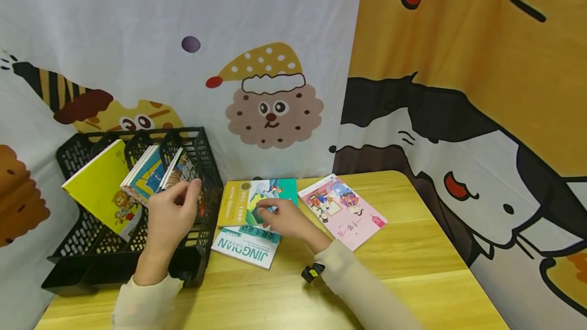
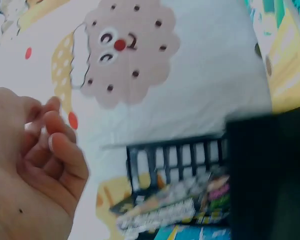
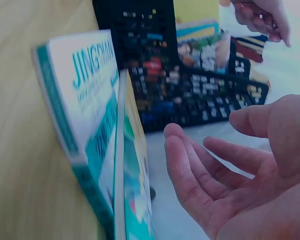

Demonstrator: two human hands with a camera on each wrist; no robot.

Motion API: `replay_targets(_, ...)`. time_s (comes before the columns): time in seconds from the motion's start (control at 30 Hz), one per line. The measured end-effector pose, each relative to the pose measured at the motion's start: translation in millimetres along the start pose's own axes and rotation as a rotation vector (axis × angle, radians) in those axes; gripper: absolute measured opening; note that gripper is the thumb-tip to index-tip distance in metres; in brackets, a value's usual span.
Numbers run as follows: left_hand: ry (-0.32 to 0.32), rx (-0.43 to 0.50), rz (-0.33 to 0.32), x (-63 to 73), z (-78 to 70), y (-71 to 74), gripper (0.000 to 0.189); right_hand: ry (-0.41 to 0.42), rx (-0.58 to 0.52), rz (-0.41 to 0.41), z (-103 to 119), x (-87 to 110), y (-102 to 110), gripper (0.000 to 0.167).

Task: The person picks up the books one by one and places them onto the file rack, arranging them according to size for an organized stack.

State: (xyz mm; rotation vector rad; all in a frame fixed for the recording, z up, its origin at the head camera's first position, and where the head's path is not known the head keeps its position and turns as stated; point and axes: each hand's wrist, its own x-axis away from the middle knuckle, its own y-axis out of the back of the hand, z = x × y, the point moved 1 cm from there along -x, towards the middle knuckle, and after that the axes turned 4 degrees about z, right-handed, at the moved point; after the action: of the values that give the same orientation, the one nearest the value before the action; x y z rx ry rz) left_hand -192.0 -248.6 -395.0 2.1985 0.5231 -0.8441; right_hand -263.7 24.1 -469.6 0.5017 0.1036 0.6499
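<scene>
My left hand (image 1: 168,220), fingers loosely curled around nothing, is raised in front of a black plastic book rack (image 1: 69,279). Behind it in the rack lean a yellow book (image 1: 103,177), several thin blue-covered books (image 1: 149,171) and a dark-covered book (image 1: 185,167), partly hidden by this hand. My right hand (image 1: 291,220), fingers relaxed and bent, hovers over a yellow and green book (image 1: 236,202). In the right wrist view this hand's fingers stand apart from the books. Under the yellow and green book lies a white and teal book (image 1: 245,248) lettered JINGDIAN.
A pink book (image 1: 353,218) lies at an angle to the right on the wooden table (image 1: 412,279). A cartoon-printed curtain (image 1: 270,9) hangs right behind the table. The rack stands at the table's left, beside the books. A black band (image 1: 313,272) is on my right wrist.
</scene>
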Motion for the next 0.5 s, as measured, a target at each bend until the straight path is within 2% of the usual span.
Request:
replay_targets(0.27,0.066,0.017,0.134,-0.4,-8.8,-45.9,0.034,-0.036,-0.061,-0.042,-17,10.1,35,0.042)
replay_targets(0.37,0.150,0.008,0.216,-3.1,-7.1,-59.6,0.034,-0.056,-0.068,-0.072,-21,10.5,46,0.041)
replay_targets(0.5,0.313,-0.092,0.339,-3.6,0.7,-75.9,0.035,-0.117,-0.050,-0.115,-29,8.4,55,0.042)
